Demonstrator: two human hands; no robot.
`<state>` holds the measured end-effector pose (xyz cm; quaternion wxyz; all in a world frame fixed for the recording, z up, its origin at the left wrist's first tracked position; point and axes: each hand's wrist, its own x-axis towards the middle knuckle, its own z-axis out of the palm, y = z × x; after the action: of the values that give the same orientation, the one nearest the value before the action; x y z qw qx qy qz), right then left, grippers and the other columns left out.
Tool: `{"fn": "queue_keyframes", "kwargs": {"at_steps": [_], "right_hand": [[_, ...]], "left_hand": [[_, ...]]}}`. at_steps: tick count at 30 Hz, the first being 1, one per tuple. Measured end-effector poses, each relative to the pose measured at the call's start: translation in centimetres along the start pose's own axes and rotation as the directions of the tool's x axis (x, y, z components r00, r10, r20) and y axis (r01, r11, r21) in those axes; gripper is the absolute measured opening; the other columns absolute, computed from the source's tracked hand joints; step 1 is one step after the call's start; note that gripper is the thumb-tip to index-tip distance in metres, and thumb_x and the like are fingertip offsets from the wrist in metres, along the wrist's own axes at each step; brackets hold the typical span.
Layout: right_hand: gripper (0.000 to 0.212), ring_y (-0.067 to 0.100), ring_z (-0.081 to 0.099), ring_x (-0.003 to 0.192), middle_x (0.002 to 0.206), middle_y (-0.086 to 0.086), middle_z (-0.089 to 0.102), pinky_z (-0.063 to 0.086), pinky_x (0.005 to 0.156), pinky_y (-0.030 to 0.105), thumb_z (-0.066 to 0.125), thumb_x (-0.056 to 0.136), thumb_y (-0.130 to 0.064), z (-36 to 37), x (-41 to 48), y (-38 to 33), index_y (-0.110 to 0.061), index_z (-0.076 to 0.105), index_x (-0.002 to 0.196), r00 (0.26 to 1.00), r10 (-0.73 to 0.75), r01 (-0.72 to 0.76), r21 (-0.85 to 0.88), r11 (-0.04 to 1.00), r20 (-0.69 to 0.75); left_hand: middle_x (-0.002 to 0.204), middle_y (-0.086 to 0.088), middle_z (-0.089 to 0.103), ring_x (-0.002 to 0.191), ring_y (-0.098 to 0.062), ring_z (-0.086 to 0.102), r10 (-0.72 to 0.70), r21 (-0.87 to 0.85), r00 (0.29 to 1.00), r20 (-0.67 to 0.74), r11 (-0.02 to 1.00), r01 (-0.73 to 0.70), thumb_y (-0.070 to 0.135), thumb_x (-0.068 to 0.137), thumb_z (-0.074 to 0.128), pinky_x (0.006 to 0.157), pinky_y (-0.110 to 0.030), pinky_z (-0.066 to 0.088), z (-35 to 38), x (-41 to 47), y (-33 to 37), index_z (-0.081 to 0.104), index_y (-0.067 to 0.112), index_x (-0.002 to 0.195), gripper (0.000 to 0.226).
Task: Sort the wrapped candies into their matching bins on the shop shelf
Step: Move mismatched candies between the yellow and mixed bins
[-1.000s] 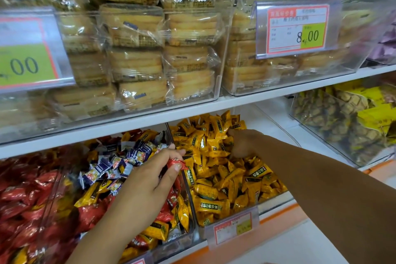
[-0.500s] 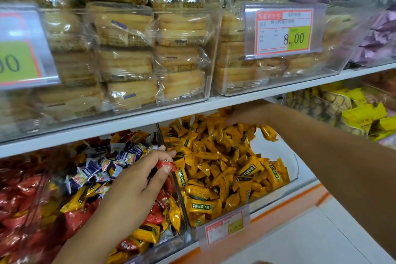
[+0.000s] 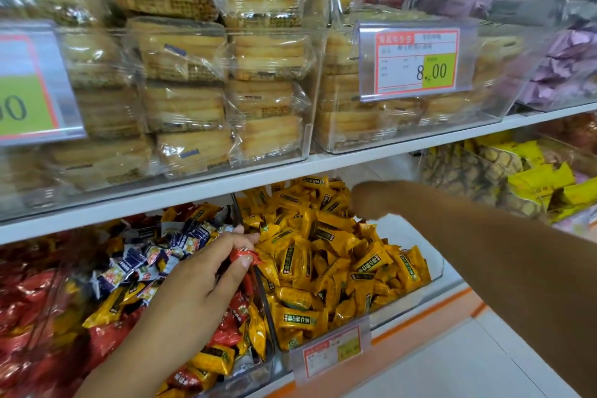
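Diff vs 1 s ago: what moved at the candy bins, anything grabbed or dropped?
The right hand shifted from the middle of the yellow wrapped candies toward the back of their clear plastic bin, just under the white shelf edge. Blur hides whether it holds anything. Unchanged: the left hand still pinches the small red wrapped candy over the clear divider. Nothing visibly let go.

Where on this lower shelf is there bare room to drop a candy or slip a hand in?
Bare floor shows at the right end of the yellow candy bin, between the yellow candies and its clear wall, below the right hand. The mixed bin, where the left hand pinches a red candy, is heaped full.
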<state>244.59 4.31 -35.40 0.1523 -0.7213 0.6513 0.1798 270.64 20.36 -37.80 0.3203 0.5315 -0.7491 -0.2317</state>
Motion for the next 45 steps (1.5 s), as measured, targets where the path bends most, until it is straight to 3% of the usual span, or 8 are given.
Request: {"fn": "queue_keyframes", "kwargs": {"at_steps": [6, 14, 19, 23, 27, 34, 41, 45], "right_hand": [[0.030, 0.028, 0.058, 0.104, 0.118, 0.012, 0.059, 0.045, 0.077, 0.030, 0.056, 0.090, -0.011, 3.8, 1.2, 0.0, -0.006, 0.054, 0.119, 0.994, -0.067, 0.064, -0.037, 0.997, -0.089], [0.036, 0.027, 0.057, 0.107, 0.120, 0.008, 0.060, 0.046, 0.075, 0.029, 0.056, 0.086, -0.005, 5.1, 1.4, 0.7, -0.016, 0.056, 0.120, 0.957, -0.092, 0.134, 0.137, 0.981, -0.275], [0.029, 0.014, 0.057, 0.094, 0.105, 0.003, 0.061, 0.043, 0.065, 0.003, 0.056, 0.092, 0.000, 3.3, -1.2, 2.3, -0.010, 0.063, 0.118, 0.938, -0.023, 0.264, 0.674, 0.689, -0.345], [0.026, 0.019, 0.063, 0.101, 0.106, 0.009, 0.068, 0.047, 0.096, 0.027, 0.065, 0.088, -0.005, 2.7, -3.0, 2.5, -0.016, 0.066, 0.112, 0.938, -0.082, 0.330, 0.797, 0.506, -0.337], [0.024, 0.020, 0.064, 0.097, 0.109, 0.015, 0.067, 0.048, 0.097, 0.031, 0.068, 0.085, -0.005, 1.9, -4.9, 1.7, -0.018, 0.067, 0.106, 0.915, -0.173, 0.404, 0.810, 0.425, -0.365], [0.027, 0.010, 0.070, 0.088, 0.092, -0.001, 0.075, 0.051, 0.081, 0.016, 0.069, 0.082, -0.003, 0.9, -8.1, -1.2, -0.024, 0.070, 0.100, 0.859, -0.358, 0.496, 0.772, 0.398, -0.367], [0.027, 0.011, 0.068, 0.084, 0.098, 0.008, 0.072, 0.053, 0.083, 0.021, 0.073, 0.079, -0.002, 1.2, -8.4, -3.4, -0.015, 0.071, 0.102, 0.831, -0.446, 0.530, 0.713, 0.459, -0.332], [0.030, 0.009, 0.067, 0.086, 0.093, 0.002, 0.072, 0.051, 0.086, 0.024, 0.076, 0.077, -0.003, 1.6, -8.3, -4.2, -0.019, 0.068, 0.101, 0.824, -0.463, 0.541, 0.693, 0.476, -0.326]], "left_hand": [[0.124, 0.053, 0.038, 0.121, 0.033, 0.018, -0.003, 0.002, 1.000, -0.001, 1.000, 0.003, 0.049, 0.091, 0.039, 0.088, -0.001, 0.026, -0.1, 0.0, -0.1, 0.053, 0.047, 0.100, 0.017], [0.122, 0.054, 0.039, 0.119, 0.034, 0.020, -0.022, -0.018, 1.000, 0.010, 1.000, 0.022, 0.049, 0.089, 0.039, 0.085, 0.000, 0.028, -0.2, 0.1, 0.0, 0.054, 0.046, 0.098, 0.018], [0.123, 0.053, 0.039, 0.119, 0.033, 0.021, -0.020, -0.002, 1.000, 0.015, 1.000, 0.020, 0.049, 0.090, 0.039, 0.085, -0.001, 0.029, -0.2, 0.1, 0.0, 0.053, 0.046, 0.100, 0.018], [0.120, 0.051, 0.043, 0.117, 0.033, 0.024, -0.018, 0.017, 1.000, -0.008, 1.000, 0.018, 0.051, 0.088, 0.039, 0.087, -0.004, 0.030, -0.1, 0.1, 0.4, 0.054, 0.047, 0.101, 0.021], [0.107, 0.034, 0.053, 0.111, 0.016, 0.040, 0.036, 0.152, 0.989, -0.145, 0.988, -0.014, 0.055, 0.084, 0.041, 0.090, -0.015, 0.034, 0.7, 0.5, 0.9, 0.059, 0.046, 0.098, 0.024], [0.072, 0.017, 0.056, 0.069, 0.000, 0.053, -0.025, 0.078, 0.983, -0.181, 0.996, 0.039, 0.046, 0.083, 0.060, 0.055, -0.016, 0.037, 2.0, 1.4, 3.9, 0.059, 0.043, 0.095, 0.013], [0.088, 0.027, 0.067, 0.079, 0.007, 0.060, -0.152, -0.197, 0.977, -0.151, 0.973, 0.120, 0.035, 0.084, 0.068, 0.069, -0.008, 0.046, 2.6, 2.4, 3.7, 0.052, 0.051, 0.113, 0.037], [0.086, 0.023, 0.066, 0.080, 0.009, 0.060, -0.152, -0.202, 0.972, -0.179, 0.973, 0.114, 0.028, 0.084, 0.069, 0.066, -0.005, 0.043, 2.5, 2.4, 3.6, 0.062, 0.049, 0.098, 0.026]]}}
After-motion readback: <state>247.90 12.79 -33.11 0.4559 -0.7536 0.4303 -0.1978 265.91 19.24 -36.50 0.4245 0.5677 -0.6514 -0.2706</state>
